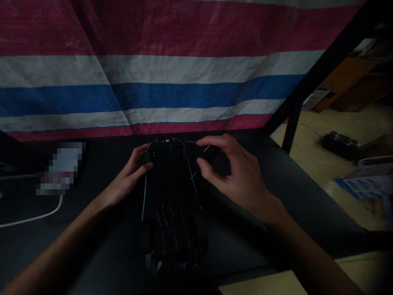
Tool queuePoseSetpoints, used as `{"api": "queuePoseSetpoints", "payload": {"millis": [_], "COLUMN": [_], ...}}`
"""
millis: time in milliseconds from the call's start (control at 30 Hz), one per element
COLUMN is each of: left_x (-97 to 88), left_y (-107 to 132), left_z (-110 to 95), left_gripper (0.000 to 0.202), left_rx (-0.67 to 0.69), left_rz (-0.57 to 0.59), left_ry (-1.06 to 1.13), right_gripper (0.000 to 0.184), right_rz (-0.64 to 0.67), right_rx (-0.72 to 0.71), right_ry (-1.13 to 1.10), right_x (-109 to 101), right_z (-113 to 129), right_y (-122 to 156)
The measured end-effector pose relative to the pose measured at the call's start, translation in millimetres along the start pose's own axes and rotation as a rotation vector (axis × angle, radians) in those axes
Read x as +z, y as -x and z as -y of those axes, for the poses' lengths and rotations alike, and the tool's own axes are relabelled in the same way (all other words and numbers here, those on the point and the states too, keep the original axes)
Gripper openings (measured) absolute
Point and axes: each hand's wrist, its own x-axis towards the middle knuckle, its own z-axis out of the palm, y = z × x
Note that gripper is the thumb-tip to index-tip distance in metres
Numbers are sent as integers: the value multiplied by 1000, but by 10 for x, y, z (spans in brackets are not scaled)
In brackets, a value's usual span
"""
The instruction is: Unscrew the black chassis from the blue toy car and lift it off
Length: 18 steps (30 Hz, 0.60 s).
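A toy car [172, 184] lies upside down on the dark table, its black underside facing up and thin light-blue edges showing along its sides. My left hand [135, 166] grips its far left side by the wheel, thumb on the underside. Just off the car's right side, my right hand [233, 172] curls its thumb and fingers around a small screwdriver [211, 154] with a dark handle. The thin shaft slants down and left toward the car's edge. Dim light hides most detail of the underside, and I cannot tell whether the tip touches the car.
On the left of the dark table [276, 180] lies a blurred-out phone-like item [63, 168] with a white cable [46, 214]. A striped red, white and blue sheet [153, 65] hangs behind. A black frame [294, 119] stands at right, with floor clutter [340, 145] beyond it.
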Motion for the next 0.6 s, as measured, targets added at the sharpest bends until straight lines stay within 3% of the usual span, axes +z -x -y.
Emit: {"api": "queuePoseSetpoints", "payload": {"millis": [300, 600], "left_x": [11, 21], "left_y": [1, 6], "left_z": [-19, -26], "left_gripper": [58, 58], "left_rx": [14, 22], "left_rz": [-2, -10], "left_ry": [13, -2], "right_gripper": [38, 45], "right_rz": [-55, 15], "right_rx": [8, 96], "right_ry": [-76, -249], "right_x": [-2, 17], "right_z": [-30, -33], "right_y": [10, 16]}}
